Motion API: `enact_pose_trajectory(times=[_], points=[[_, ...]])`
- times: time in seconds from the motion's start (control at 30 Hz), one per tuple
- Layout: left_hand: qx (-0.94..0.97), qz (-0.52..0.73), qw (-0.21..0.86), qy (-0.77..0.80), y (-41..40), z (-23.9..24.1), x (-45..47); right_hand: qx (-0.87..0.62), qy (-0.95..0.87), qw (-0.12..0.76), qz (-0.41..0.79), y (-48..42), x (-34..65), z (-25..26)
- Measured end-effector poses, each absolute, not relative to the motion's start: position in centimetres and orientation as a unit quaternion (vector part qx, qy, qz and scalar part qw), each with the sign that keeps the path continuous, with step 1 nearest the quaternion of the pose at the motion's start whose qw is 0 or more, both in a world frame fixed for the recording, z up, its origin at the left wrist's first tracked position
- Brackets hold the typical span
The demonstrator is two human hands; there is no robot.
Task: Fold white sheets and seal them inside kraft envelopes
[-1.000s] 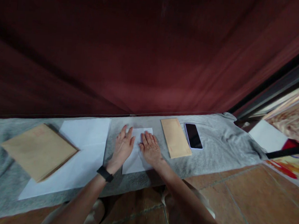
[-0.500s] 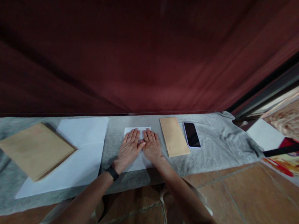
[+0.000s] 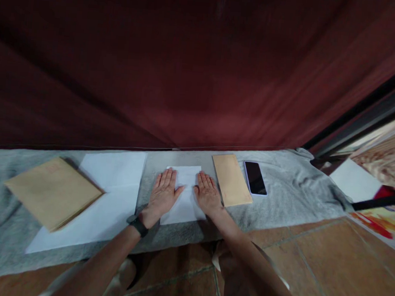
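A folded white sheet of paper (image 3: pixel 185 197) lies on the grey cloth (image 3: pixel 282 195) in front of me. My left hand (image 3: pixel 162 194) lies flat on the sheet's left edge, fingers stretched out; a black band is on its wrist. My right hand (image 3: pixel 208 196) lies flat on the sheet's right edge, fingers also out. A strip of bare paper shows between the two hands. Neither hand holds anything.
A tan envelope (image 3: pixel 231 179) and a dark phone (image 3: pixel 255 177) lie just right of my hands. To the left are large white sheets (image 3: pixel 104 200) with a stack of tan envelopes (image 3: pixel 53 192) on them. A dark red curtain (image 3: pixel 190 65) hangs behind; tiled floor (image 3: pixel 312 257) is below.
My hands were side by side on the middle of the sheet half a second ago; they have slid apart to its left and right edges.
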State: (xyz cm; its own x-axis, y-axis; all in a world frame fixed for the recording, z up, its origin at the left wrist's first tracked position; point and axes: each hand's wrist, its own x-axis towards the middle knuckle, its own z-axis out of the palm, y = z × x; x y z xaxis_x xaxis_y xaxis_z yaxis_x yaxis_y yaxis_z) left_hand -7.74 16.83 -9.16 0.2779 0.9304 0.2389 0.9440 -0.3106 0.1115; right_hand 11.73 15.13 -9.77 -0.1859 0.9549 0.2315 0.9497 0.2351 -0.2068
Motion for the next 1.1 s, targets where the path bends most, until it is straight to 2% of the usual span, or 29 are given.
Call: enact_pose_trajectory(times=[0.13, 0.27, 0.53, 0.67, 0.93, 1.1], points=[[-0.833, -0.14, 0.029, -0.535, 14.7, -8.8, -6.7, -0.61, -0.777, 0.152, 0.012, 14.8, 12.2, -9.7], [-0.897, -0.13, -0.02, -0.422, 11.3, -8.9, -5.1, -0.601, -0.787, 0.136, 0.027, 14.8, 12.6, -9.2], [-0.923, -0.087, -0.105, -0.36, 10.0, -7.0, -6.3, -0.583, -0.802, 0.128, 0.035, 15.0, 13.2, -8.7], [-0.92, -0.058, -0.146, -0.359, 9.7, -5.1, -7.4, -0.58, -0.804, 0.129, 0.038, 15.1, 13.3, -8.9], [-0.907, -0.048, -0.148, -0.392, 9.5, -4.7, -8.5, -0.572, -0.809, 0.118, 0.06, 15.2, 13.6, -8.8], [-0.875, -0.087, -0.23, -0.417, 12.0, -4.9, -11.1, -0.535, -0.827, 0.123, 0.123, 15.2, 14.9, -8.3]])
